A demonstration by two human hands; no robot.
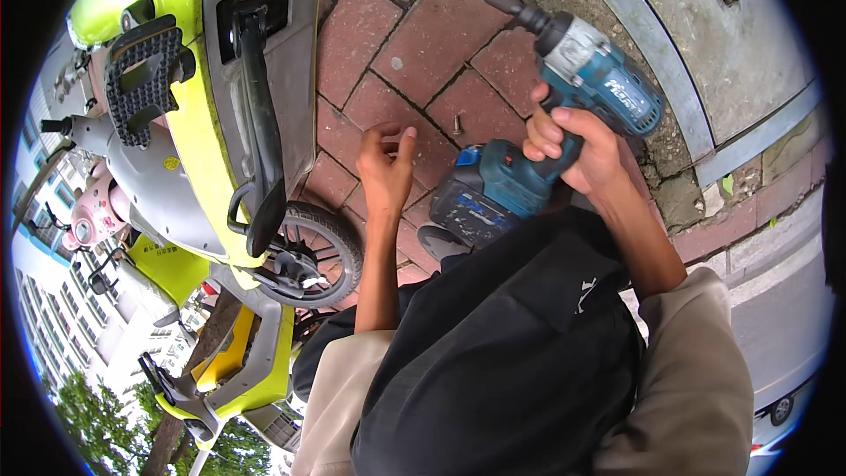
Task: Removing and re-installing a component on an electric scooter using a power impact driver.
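My right hand [573, 145] is wrapped round the grip of a teal and black cordless power drill [608, 79]. Its silver nose and bit point to the upper left, and the bit's tip is blurred. A bulky battery [480, 198] sits at the base of the grip, close to my knee. Over the paving, my left hand [385, 163] has bent fingers, the thumb and forefinger apart, with nothing visible in them. A small metal bolt [457, 124] is on the red bricks between my two hands.
A yellow-green and grey electric scooter [189, 150] stands close on the left, with a black pedal [143, 79] and a crank arm [264, 132] jutting out. More scooters stand beyond it. At right, a metal-edged concrete slab [687, 115] borders the red brick paving [441, 26].
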